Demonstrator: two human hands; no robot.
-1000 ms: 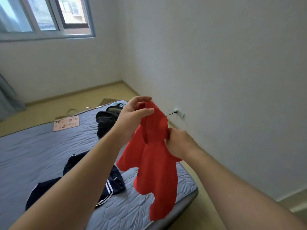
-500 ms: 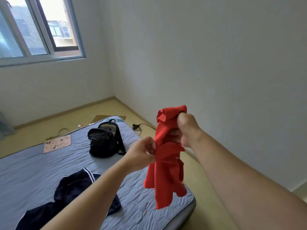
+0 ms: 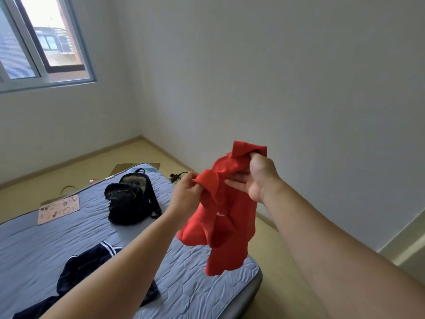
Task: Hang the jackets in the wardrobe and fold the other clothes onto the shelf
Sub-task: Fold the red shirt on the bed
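A small red garment [image 3: 226, 217] hangs in the air over the near right corner of the mattress. My right hand [image 3: 257, 176] grips its upper edge, thumb tucked into the bunched fabric, fingers spread behind it. My left hand [image 3: 187, 192] pinches a fold of the same garment a little lower and to the left. The cloth droops crumpled below both hands. A dark navy jacket [image 3: 92, 265] with white stripes lies rumpled on the mattress under my left forearm, partly hidden by it.
The grey quilted mattress [image 3: 190, 279] lies on a yellowish floor. A black backpack [image 3: 131, 199] stands on it, and a pink printed sheet [image 3: 58, 209] lies further left. A charger and cable [image 3: 176, 177] sit by the right wall. A window [image 3: 43, 40] is at upper left.
The red garment rose and shifted right. My right hand moved from its middle to its top edge, and my left hand dropped from the top to a lower fold. The view turned left.
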